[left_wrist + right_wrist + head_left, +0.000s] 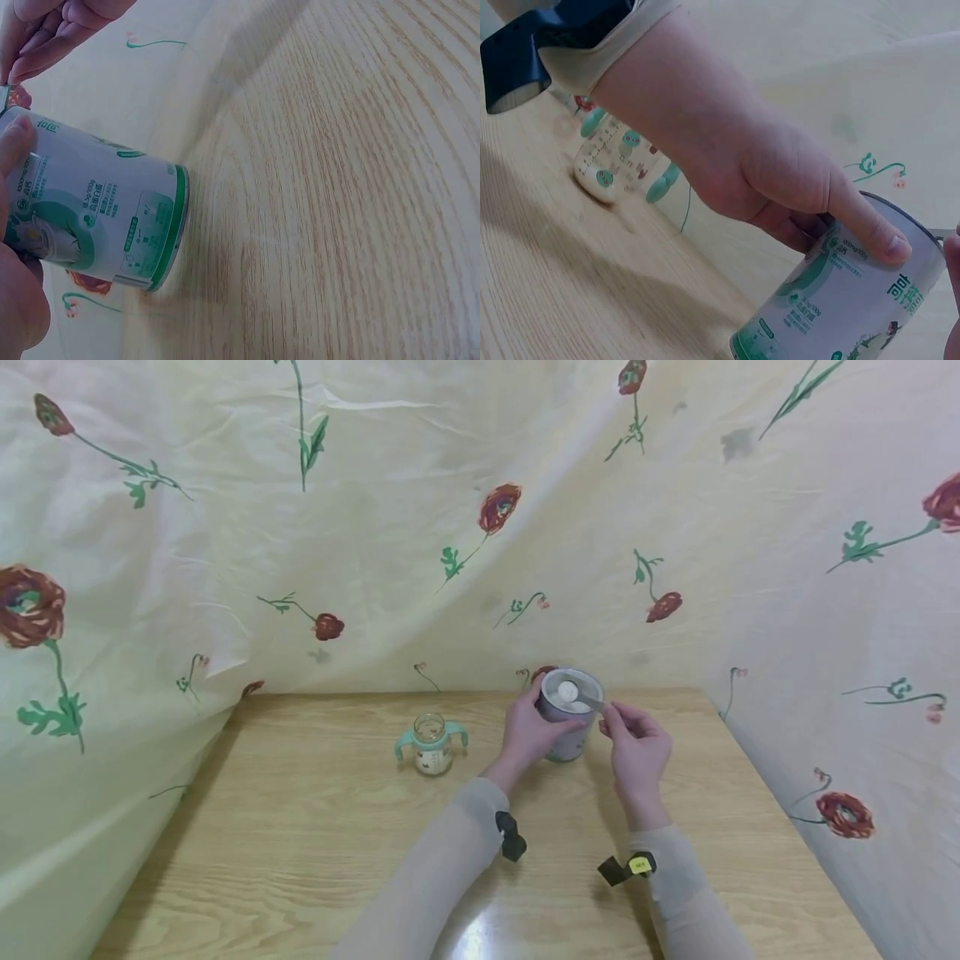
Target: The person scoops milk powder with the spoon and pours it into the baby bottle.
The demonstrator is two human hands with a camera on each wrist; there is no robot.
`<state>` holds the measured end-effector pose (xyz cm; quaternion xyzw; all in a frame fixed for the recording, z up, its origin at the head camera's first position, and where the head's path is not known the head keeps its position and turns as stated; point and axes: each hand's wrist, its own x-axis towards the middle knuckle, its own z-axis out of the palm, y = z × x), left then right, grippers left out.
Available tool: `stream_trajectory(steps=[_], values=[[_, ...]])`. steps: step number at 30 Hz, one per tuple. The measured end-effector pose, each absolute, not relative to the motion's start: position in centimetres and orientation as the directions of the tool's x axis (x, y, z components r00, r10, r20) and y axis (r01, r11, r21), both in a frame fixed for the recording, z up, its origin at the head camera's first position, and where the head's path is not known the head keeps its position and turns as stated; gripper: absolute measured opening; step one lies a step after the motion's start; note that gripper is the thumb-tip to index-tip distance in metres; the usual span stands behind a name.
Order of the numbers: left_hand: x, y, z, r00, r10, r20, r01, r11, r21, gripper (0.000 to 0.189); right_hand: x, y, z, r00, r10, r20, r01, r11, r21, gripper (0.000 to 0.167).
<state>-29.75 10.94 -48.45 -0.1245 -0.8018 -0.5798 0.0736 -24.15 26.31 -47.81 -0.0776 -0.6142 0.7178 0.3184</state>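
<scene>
A white and green milk powder can (pixel 567 745) with its top uncovered stands near the table's back edge. My left hand (pixel 528 727) grips its side, thumb across the front near the rim, as the right wrist view also shows. My right hand (pixel 640 750) pinches the handle of a measuring scoop (pixel 588 701) at the can's right rim. The scoop's round bowl, filled with white powder, is over the can's mouth. To the left stands an uncapped baby bottle (pixel 432 755) with two mint green handles and whitish contents at the bottom.
The wooden table (pixel 300 843) ends at a flower-patterned cloth (pixel 390 568) that hangs behind it and along both sides. Black bands with small devices (pixel 512 837) sit on both sleeved wrists.
</scene>
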Motion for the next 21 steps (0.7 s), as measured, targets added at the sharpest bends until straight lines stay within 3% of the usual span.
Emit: stream_trajectory(steps=[9, 21], values=[[-29.69, 10.94, -48.34, -0.959, 0.122, 0.256, 0.281, 0.303, 0.91, 0.094, -23.58, 26.11, -47.18, -0.819, 0.548, 0.169, -0.299, -0.156, -0.941, 0.02], [-29.67, 10.09, -48.09, -0.952, 0.183, 0.245, 0.291, 0.296, 0.91, 0.09, -23.48, 26.21, -46.98, -0.818, 0.547, 0.178, -0.309, -0.157, -0.938, 0.025]])
